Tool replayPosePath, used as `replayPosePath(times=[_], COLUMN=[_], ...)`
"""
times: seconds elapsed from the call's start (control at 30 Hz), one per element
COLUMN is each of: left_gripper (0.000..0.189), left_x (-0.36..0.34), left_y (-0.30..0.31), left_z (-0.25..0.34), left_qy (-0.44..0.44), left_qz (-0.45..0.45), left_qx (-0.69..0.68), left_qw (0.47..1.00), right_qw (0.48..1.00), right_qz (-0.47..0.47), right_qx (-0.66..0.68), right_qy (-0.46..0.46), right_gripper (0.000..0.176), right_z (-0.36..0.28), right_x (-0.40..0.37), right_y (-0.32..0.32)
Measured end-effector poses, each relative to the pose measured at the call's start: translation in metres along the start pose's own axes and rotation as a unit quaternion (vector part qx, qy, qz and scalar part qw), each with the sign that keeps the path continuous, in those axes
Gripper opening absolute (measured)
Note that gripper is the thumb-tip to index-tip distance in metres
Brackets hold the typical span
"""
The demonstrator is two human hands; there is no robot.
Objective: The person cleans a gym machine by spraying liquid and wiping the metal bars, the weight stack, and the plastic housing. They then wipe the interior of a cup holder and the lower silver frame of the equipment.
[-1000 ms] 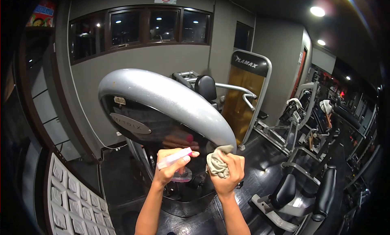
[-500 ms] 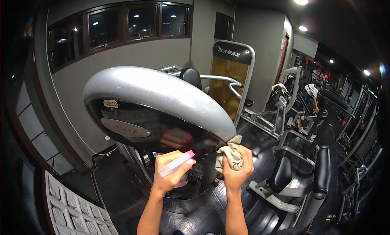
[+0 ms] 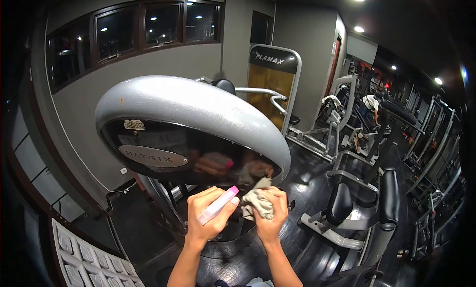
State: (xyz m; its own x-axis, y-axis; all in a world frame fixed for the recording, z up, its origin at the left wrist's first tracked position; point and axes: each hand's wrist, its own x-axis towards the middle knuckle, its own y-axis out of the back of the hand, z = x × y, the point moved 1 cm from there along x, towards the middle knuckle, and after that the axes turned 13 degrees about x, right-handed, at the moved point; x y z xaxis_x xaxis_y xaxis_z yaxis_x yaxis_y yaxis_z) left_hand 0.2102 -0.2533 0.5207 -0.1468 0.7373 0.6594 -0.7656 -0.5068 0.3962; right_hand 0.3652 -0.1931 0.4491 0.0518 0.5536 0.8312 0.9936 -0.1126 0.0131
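Observation:
My left hand (image 3: 202, 225) is closed around a spray bottle, its pale head (image 3: 217, 206) and pink nozzle pointing up and right; most of the bottle's body is hidden by the hand. A crumpled beige cloth (image 3: 259, 205) is bunched in my right hand (image 3: 273, 225). The cloth's top touches the lower right edge of the glossy black panel (image 3: 208, 150) of a gym machine. A thick silver rim (image 3: 193, 101) curves over this panel. An oval MATRIX badge (image 3: 153, 156) and a small label (image 3: 134, 125) sit at its left.
Behind stands a PLAMAX machine (image 3: 275, 63) against the grey wall. To the right is a bench with black pads (image 3: 339, 205) on a silver frame. A person (image 3: 370, 103) bends over equipment farther back. A white embossed panel (image 3: 89, 257) lies at lower left.
My right hand and the cloth have moved left and down from the machine's silver end, closer to my left hand. The view has shifted slightly; the left hand keeps its hold.

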Motion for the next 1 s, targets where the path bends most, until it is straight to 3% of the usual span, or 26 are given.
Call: replayPosePath(times=[0.07,0.13,0.2,0.4,0.47,0.53,0.6,0.63,0.8,1.0], left_gripper=[0.027,0.027,0.027,0.022,0.019,0.02,0.02,0.021,0.024,0.026], left_x=[0.003,0.005,0.005,-0.002,-0.005,-0.006,-0.007,-0.006,-0.011,-0.008], left_y=[-0.005,-0.01,-0.014,-0.014,-0.007,-0.006,-0.004,-0.004,0.001,0.007], left_z=[-0.001,-0.003,-0.003,-0.007,-0.001,0.0,-0.001,-0.004,-0.013,-0.007], left_qy=[-0.033,-0.04,-0.047,0.013,0.045,0.049,0.054,0.032,0.032,0.042], left_qz=[0.046,0.049,0.054,0.025,0.016,0.035,0.054,0.058,0.052,0.039], left_qx=[0.036,0.035,0.035,-0.051,-0.058,-0.054,-0.052,-0.045,-0.045,-0.047], left_qw=[0.998,0.997,0.997,0.998,0.997,0.997,0.996,0.997,0.997,0.997], right_qw=[0.995,0.994,0.975,0.98,0.935,0.933,0.998,0.999,0.999,0.998], right_qz=[0.072,0.078,0.115,0.054,0.062,0.077,0.008,0.015,0.037,-0.038], right_qx=[0.062,0.064,0.174,0.151,0.303,0.317,0.049,0.015,0.012,0.005], right_qy=[-0.028,-0.041,-0.078,-0.118,-0.173,-0.155,0.027,0.024,0.027,0.046], right_gripper=[0.039,0.034,0.033,0.033,0.035,0.036,0.039,0.043,0.047,0.045], right_z=[0.003,0.006,0.01,0.0,-0.011,-0.011,-0.014,-0.016,-0.014,-0.014], right_x=[-0.004,-0.006,-0.002,0.007,0.011,0.019,0.03,0.032,0.028,0.016], right_y=[0.01,0.018,0.022,0.034,0.03,0.026,0.025,0.017,-0.012,-0.025])
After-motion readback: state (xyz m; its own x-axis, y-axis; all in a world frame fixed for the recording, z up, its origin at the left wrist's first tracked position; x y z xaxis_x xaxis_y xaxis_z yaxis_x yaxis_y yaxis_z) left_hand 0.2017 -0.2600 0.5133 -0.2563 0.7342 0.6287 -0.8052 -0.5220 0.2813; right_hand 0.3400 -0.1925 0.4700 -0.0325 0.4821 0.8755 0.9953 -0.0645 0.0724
